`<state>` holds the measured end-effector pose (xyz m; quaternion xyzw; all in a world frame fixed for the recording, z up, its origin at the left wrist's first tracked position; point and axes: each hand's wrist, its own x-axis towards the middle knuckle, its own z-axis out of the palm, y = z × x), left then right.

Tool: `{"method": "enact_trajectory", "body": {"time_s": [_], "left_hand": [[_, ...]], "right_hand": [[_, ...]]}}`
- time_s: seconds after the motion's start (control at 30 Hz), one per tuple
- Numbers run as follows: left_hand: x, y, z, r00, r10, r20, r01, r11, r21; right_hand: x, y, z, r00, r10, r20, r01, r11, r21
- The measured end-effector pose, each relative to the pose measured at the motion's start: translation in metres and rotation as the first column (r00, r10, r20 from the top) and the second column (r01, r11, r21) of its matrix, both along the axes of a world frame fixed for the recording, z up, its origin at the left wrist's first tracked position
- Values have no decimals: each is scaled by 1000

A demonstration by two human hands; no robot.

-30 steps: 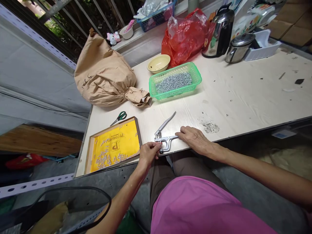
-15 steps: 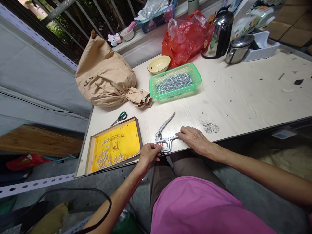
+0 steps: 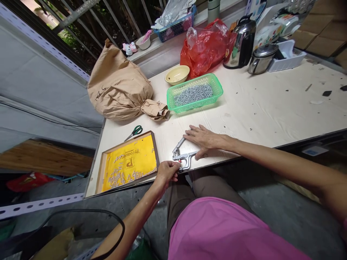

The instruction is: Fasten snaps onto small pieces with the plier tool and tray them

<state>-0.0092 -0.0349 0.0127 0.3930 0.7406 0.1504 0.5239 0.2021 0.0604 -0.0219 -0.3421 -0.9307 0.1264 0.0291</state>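
A pair of silver snap pliers [image 3: 185, 156] with a spring and a red tip lies at the table's front edge, its two handles spread apart. My left hand [image 3: 167, 172] is closed in a pinch at the jaw end; whatever sits between thumb and finger is too small to make out. Over the handles is my right hand [image 3: 204, 139], fingers stretched out across the upper handle and the thumb by the end of the lower one. Left of the pliers, a shallow tray [image 3: 155, 151] with a yellow lining holds many small pale pieces.
Green-handled scissors [image 3: 134, 133] lie behind the tray. Farther back are a green basket [image 3: 195, 106] of small metal parts, a cream bowl [image 3: 177, 74], a tied brown paper sack [image 3: 121, 90] and a red plastic bag [image 3: 203, 47]. A kettle [image 3: 241, 43] and a steel pot [image 3: 262, 59] stand back right.
My right hand has moved up and left from the lower handle's end, and its fingers have spread over the upper handle. My left hand stays pinched at the jaw.
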Motion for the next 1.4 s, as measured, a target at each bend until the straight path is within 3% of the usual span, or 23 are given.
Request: {"method": "enact_trajectory", "body": {"time_s": [0.13,0.37,0.5,0.57,0.6,0.67,0.73,0.83,0.93,1.03,1.2,1.4], "left_hand": [[-1,-1,-2,1000,16,23,-16,1000,0],[-2,-2,-1,1000,3,6,-3,1000,-16],[-3,-8,-2,987,-114,-109,120,991,56],[-1,-10,-3,934,-195,-300,273,930,245],[1,-11,-4,886,-220,-407,374,859,350],[7,-7,-7,774,-260,-578,579,661,478],[15,3,-10,659,-340,-671,733,491,471],[25,21,-12,508,-450,-734,856,357,373],[32,36,-9,404,-504,-764,908,323,267],[37,46,-4,359,-515,-779,923,320,214],[45,56,1,262,-572,-777,960,238,148],[50,51,-4,292,-536,-792,942,307,140]], "right_hand": [[-4,7,5,1000,4,-10,-3,999,37],[-4,-7,16,999,-28,22,27,999,44],[-2,-19,23,998,-57,-1,57,998,-4],[-2,-24,26,997,-72,-9,71,997,-15],[-2,-26,27,997,-77,-8,77,997,-16],[-3,-29,28,996,-87,-5,87,996,-13],[-3,-31,30,996,-93,-3,93,995,-16],[2,-32,30,996,-90,11,90,996,-22],[10,-31,31,990,-126,59,127,992,-8],[14,-31,37,981,-145,131,150,988,-23],[11,-33,51,970,-168,174,181,981,-65],[8,-32,36,980,-159,118,170,982,-84]]}}
